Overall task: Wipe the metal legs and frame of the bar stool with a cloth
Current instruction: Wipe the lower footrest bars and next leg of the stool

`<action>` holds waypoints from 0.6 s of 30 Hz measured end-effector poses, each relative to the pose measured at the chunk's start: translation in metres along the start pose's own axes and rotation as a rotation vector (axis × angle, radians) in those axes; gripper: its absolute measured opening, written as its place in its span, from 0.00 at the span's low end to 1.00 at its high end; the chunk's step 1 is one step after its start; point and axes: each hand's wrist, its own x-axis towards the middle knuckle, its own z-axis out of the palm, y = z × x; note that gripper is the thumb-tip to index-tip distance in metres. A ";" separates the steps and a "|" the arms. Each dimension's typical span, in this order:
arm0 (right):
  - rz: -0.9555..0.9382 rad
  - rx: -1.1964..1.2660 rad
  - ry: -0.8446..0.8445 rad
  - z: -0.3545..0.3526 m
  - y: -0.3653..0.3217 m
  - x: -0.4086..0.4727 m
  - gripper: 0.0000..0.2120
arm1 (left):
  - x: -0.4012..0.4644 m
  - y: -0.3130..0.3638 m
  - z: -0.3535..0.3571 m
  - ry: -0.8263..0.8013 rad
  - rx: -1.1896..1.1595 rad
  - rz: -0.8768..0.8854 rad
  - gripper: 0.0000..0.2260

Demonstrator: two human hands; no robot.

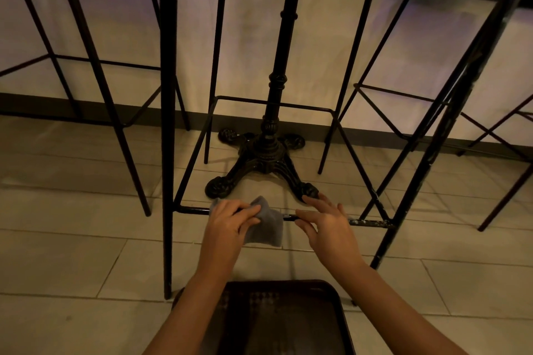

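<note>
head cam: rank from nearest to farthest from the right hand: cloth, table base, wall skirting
1. Cloth: just to the left of the right hand, draped over the stool's front rung and held by the left hand.
2. Table base: on the floor just beyond the rung.
3. Wall skirting: farthest, along the foot of the wall.

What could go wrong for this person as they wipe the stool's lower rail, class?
1. The footrest bar looks chipped to the right, so the cloth in the left hand may snag there.
2. The right hand rests bare on the bar and might scrape on that rough patch.
3. The ornate table base sits just behind; knuckles could knock it.
</note>
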 end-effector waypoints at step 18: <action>-0.177 0.030 0.037 0.005 -0.013 -0.002 0.25 | 0.004 0.020 0.017 -0.070 -0.083 -0.012 0.15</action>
